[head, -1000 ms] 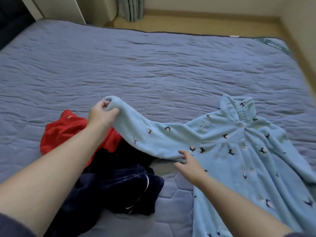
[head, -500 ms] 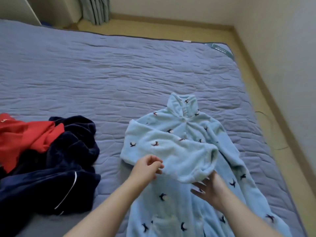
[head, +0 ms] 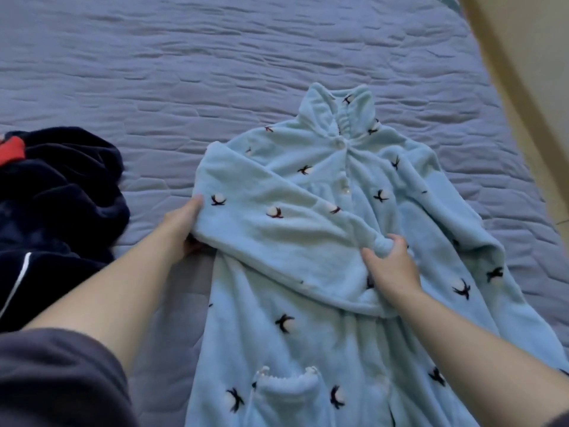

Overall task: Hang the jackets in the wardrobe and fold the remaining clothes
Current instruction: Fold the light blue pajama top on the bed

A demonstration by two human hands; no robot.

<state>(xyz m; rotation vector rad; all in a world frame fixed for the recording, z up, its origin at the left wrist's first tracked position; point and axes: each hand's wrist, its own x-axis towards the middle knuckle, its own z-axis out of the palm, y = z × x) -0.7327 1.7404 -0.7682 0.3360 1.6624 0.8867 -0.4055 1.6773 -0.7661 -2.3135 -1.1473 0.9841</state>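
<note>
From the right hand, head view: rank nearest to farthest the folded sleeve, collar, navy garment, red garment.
1. folded sleeve, gripped by the right hand
2. collar, straight ahead
3. navy garment, left
4. red garment, far left edge

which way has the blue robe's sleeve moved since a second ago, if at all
Yes. The sleeve has swung right, away from the navy garment, and now lies folded across the robe front, below the collar.
</note>
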